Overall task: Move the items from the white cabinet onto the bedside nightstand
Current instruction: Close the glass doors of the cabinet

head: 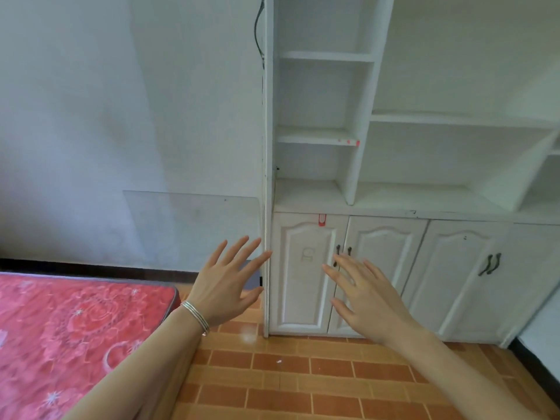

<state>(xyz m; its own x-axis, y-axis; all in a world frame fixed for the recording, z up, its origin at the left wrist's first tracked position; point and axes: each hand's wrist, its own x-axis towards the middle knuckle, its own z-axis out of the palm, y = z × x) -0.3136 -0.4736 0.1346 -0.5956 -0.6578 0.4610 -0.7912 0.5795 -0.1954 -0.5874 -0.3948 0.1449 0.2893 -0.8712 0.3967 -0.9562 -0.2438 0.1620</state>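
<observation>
The left hand (225, 286) and the right hand (369, 301) are hovering in the lower middle of the frame, each grip released, fingers straight and spread, holding nothing. The white cabinet (385, 247) is filling the right half of the frame, its lower doors sitting closed just behind the fingertips. A red bed (75, 328) is lying at the lower left.

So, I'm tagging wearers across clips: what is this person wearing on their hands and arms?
No sleeves or gloves are in view. The left hand has a stack of thin silver bangles at its wrist. The right hand shows no ring, watch or bracelet.
</observation>
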